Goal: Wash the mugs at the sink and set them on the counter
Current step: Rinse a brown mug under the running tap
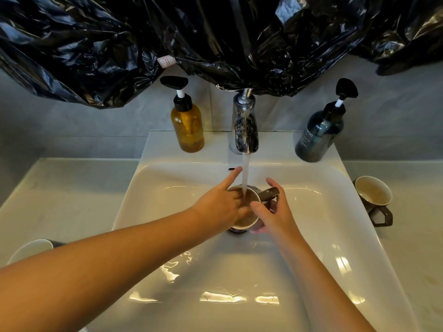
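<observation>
At the frame's centre, over the sink [167, 212], your right hand [275, 212] clamps the mug [245, 220] at handle and rim beneath the faucet [244, 125] stream, while your left hand [220, 207] dips bent fingers inside it, index finger straight and apart.

Bathroom: washbasin [148, 178], shampoo bottle [318, 135]

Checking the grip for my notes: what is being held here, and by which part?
The right hand holds the dark cream-lined ceramic mug by its handle, thumb at the rim. The left hand only reaches inside it.
</observation>
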`<action>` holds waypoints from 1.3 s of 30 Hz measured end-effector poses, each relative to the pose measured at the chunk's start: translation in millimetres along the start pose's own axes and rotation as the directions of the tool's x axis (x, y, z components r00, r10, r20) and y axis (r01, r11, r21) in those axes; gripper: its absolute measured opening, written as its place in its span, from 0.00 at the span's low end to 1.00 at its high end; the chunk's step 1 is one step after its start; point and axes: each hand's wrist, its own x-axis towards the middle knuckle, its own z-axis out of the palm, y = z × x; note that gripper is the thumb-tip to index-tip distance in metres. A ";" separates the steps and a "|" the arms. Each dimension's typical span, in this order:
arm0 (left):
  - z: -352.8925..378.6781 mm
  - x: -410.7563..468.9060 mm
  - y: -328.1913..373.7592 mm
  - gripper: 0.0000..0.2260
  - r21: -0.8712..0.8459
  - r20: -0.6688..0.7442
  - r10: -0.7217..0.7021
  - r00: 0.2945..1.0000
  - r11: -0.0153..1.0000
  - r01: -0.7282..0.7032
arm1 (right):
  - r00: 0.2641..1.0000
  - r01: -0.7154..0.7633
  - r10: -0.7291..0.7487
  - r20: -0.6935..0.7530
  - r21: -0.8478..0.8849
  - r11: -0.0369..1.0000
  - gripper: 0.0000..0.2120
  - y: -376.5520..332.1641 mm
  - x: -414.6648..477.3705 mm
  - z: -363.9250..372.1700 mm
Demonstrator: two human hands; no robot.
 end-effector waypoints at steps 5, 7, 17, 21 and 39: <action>3.8 7.2 3.1 0.25 -0.124 0.074 0.025 0.997 0.992 -0.016 | 1.000 0.014 -0.014 -0.020 -0.035 0.999 0.28 -2.4 -0.1 -2.9; 5.0 7.7 3.9 0.18 -0.120 0.045 0.020 0.999 0.993 -0.015 | 0.999 0.018 -0.019 -0.028 -0.031 0.999 0.28 -3.6 -0.7 -3.8; 6.2 -12.4 -4.1 0.10 -0.296 -0.398 -0.050 0.916 0.952 -0.077 | 0.997 -0.034 0.017 0.073 0.234 0.972 0.31 -2.2 -3.2 -0.1; 8.1 -9.3 -8.3 0.07 -0.175 -0.322 -0.028 0.946 0.984 -0.030 | 0.998 -0.004 -0.004 0.055 0.156 0.988 0.29 1.6 -2.6 -0.2; 12.9 -13.2 7.9 0.16 -0.322 -0.578 -0.097 0.810 0.940 -0.117 | 0.998 0.065 -0.067 0.013 0.090 0.994 0.28 -3.3 -5.6 -2.1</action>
